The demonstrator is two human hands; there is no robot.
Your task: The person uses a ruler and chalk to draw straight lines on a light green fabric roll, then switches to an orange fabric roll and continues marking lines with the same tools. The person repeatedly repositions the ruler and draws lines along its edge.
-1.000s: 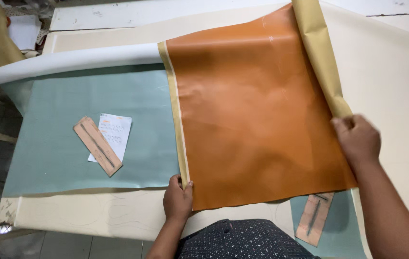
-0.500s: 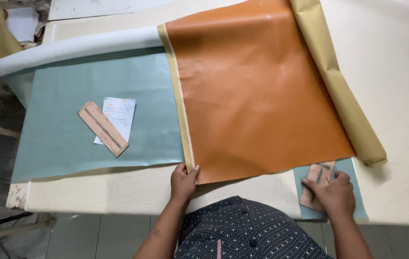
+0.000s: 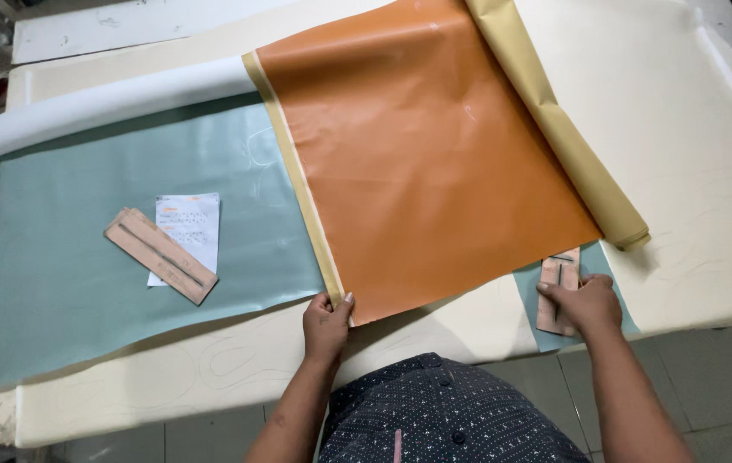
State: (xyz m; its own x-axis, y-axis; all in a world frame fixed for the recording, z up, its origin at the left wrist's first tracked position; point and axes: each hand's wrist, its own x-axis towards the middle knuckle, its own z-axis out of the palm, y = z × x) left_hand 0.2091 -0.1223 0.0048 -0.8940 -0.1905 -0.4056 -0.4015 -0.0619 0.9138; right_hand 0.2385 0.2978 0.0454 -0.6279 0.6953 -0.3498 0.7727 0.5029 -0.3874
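Head view: cream worktable (image 3: 709,154), tiled floor (image 3: 683,377)

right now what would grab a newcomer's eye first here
The big orange sheet spread across the middle of the cream table, its near corner pinched by the left hand. Left of it lies a pale green sheet, and the right hand rests on a small cardboard template.

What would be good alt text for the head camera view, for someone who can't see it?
A person's left hand holds the near corner of an orange sheet on a cream table, while the right hand rests on a small brown template. Left, another template and a paper slip lie on a green sheet.
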